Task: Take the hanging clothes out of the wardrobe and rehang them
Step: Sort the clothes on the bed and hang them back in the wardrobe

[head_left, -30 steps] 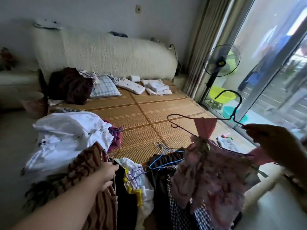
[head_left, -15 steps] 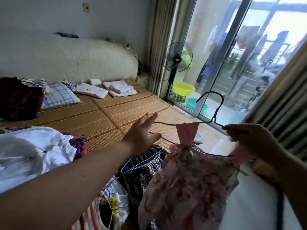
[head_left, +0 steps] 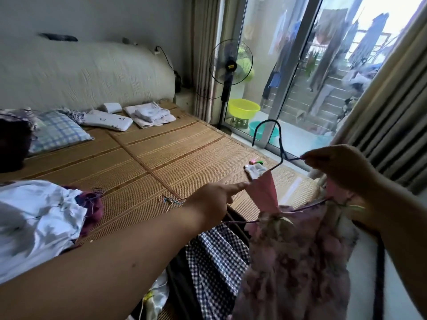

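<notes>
A dark wire hanger point(head_left: 281, 146) carries a pink floral dress point(head_left: 295, 262) by its pink strap point(head_left: 263, 195), held up over the near edge of the bed. My right hand point(head_left: 339, 167) pinches the wire just below the hook. My left hand point(head_left: 212, 202) reaches across and closes on the hanger's left end beside the strap, index finger stretched along the wire. Below lies a heap of clothes on hangers, with a black-and-white checked garment point(head_left: 215, 257) on top. A white shirt point(head_left: 39, 222) lies at the left.
The bed has a bamboo mat point(head_left: 161, 158), with pillows and folded towels point(head_left: 150, 114) at its head. A standing fan point(head_left: 230, 65) is by the glass door, and a yellow basin point(head_left: 242, 108) sits beyond. Striped curtains point(head_left: 392, 123) hang at the right.
My left hand let go of the striped garment in the heap, swung right and took the hanger's left end. My view turned right toward the window. The right hand kept its hold.
</notes>
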Tool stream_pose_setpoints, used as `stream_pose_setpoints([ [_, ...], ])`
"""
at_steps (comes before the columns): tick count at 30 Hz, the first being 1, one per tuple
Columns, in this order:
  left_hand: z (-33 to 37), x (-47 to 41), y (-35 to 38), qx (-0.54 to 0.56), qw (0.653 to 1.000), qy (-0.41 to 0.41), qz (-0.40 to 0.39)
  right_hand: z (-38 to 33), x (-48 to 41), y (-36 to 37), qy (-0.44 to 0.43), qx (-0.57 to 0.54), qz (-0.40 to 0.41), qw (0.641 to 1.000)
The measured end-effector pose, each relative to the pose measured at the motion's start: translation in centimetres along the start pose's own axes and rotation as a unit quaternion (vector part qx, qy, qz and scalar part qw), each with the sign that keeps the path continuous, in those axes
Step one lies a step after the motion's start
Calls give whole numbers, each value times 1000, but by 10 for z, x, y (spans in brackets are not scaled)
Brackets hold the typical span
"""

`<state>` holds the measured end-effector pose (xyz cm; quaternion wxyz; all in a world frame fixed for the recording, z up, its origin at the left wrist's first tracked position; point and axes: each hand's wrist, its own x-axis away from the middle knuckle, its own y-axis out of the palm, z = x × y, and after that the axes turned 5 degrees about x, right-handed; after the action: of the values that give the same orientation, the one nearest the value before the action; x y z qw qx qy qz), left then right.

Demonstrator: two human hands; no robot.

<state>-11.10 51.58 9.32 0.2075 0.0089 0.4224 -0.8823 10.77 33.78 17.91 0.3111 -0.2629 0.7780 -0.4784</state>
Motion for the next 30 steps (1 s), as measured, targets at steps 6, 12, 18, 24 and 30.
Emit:
stream_pose_setpoints([
  [6,-77,-29,40,-3,989,-141,-35,15,-79,115,-45,10,-59,997],
  [12,-169,-61,83,-14,956,-285,-63,28,-154,260,-73,39,-163,983],
  [18,-267,-86,113,-36,923,-380,-50,26,-217,391,-147,66,-205,965],
  [24,-362,-100,145,17,878,-479,-11,15,-262,511,-174,74,-237,953],
  [30,-460,-112,183,21,854,-520,2,12,-280,619,-149,85,-255,952],
])
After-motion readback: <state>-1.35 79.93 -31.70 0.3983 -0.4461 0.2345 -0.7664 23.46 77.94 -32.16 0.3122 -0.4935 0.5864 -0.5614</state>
